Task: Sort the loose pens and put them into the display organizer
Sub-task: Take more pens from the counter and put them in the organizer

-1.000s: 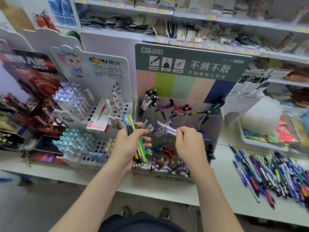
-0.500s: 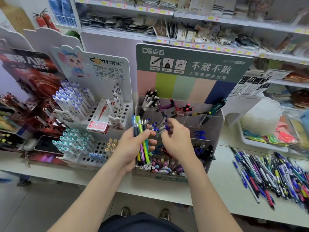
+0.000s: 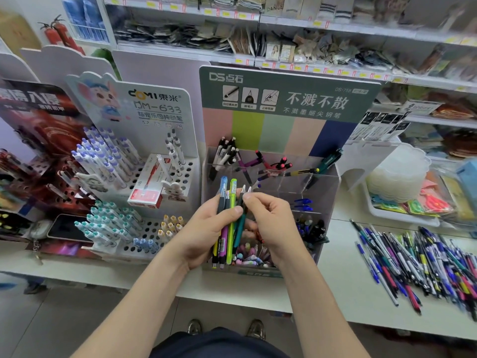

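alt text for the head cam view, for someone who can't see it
A person's left hand grips a bundle of pens upright in front of a clear display organizer, while the right hand pinches the top of a teal pen in the bundle. A pile of loose pens lies on the white counter to the right.

The right hand (image 3: 271, 226) has moved from the display organizer (image 3: 326, 192) leftward to the pen bundle (image 3: 224, 236) in the left hand (image 3: 204, 233). Its fingers (image 3: 254, 198) now pinch the teal pen (image 3: 239, 228) near its upper end.
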The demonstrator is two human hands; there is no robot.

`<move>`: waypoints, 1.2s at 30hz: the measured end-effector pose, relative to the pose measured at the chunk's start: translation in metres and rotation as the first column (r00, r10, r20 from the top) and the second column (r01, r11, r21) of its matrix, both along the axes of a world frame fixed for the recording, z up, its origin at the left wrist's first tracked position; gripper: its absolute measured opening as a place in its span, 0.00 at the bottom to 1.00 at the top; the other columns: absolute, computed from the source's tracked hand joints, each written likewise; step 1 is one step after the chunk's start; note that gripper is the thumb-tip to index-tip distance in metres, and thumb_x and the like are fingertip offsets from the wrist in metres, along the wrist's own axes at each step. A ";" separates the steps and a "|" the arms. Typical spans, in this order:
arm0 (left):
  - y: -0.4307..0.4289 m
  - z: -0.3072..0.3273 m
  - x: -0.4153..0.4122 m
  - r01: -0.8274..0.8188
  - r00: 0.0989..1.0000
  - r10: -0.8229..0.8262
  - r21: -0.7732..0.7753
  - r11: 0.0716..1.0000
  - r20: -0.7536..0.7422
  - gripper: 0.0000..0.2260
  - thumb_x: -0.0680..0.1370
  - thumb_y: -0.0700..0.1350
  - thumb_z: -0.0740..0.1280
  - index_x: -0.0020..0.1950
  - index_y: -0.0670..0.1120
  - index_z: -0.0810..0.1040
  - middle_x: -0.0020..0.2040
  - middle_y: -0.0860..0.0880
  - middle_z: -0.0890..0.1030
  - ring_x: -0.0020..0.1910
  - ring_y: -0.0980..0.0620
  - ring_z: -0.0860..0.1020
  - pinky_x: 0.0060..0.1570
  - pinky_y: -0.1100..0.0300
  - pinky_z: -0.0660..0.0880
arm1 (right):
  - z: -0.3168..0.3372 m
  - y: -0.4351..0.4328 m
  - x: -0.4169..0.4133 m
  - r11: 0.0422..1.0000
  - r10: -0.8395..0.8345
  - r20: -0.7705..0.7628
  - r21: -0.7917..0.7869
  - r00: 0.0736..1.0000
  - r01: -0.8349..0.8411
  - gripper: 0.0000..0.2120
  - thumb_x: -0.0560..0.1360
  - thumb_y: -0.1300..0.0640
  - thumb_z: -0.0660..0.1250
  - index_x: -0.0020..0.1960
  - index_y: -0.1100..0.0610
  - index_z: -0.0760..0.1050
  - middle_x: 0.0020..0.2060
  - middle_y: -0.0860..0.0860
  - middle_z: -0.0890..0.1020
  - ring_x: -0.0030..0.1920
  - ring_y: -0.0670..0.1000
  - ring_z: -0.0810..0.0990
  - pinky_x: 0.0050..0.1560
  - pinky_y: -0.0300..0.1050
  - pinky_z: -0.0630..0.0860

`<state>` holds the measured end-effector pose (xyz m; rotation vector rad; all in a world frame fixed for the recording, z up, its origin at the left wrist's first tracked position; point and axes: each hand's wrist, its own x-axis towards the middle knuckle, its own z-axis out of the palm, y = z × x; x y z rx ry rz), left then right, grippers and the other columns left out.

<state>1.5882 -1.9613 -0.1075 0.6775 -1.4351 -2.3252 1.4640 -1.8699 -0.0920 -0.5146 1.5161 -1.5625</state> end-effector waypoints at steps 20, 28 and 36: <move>0.027 0.019 -0.069 -0.128 0.985 0.127 0.004 0.992 0.117 0.20 0.86 0.54 0.64 0.68 0.39 0.71 0.40 0.51 0.76 0.28 0.55 0.64 0.26 0.62 0.64 | 0.036 0.048 -0.097 0.889 -0.123 -0.659 0.258 0.742 0.378 0.13 0.82 0.57 0.65 0.65 0.53 0.67 0.49 0.45 0.76 0.44 0.42 0.76 0.35 0.32 0.69; 0.039 0.018 -0.090 -0.106 0.986 0.094 0.087 0.991 0.137 0.20 0.86 0.55 0.65 0.70 0.41 0.72 0.43 0.49 0.77 0.30 0.55 0.64 0.27 0.62 0.64 | 0.066 0.042 -0.176 0.783 0.426 -0.833 0.535 0.353 0.318 0.17 0.73 0.56 0.71 0.62 0.55 0.82 0.54 0.55 0.84 0.54 0.60 0.81 0.51 0.49 0.79; 0.040 0.009 -0.104 -0.120 0.984 0.102 0.123 0.985 0.149 0.19 0.86 0.52 0.66 0.71 0.41 0.71 0.41 0.50 0.78 0.30 0.55 0.65 0.26 0.62 0.64 | 0.070 0.018 -0.200 0.643 0.720 -0.684 0.721 0.120 0.258 0.22 0.67 0.51 0.70 0.61 0.50 0.81 0.49 0.53 0.82 0.47 0.60 0.81 0.44 0.52 0.82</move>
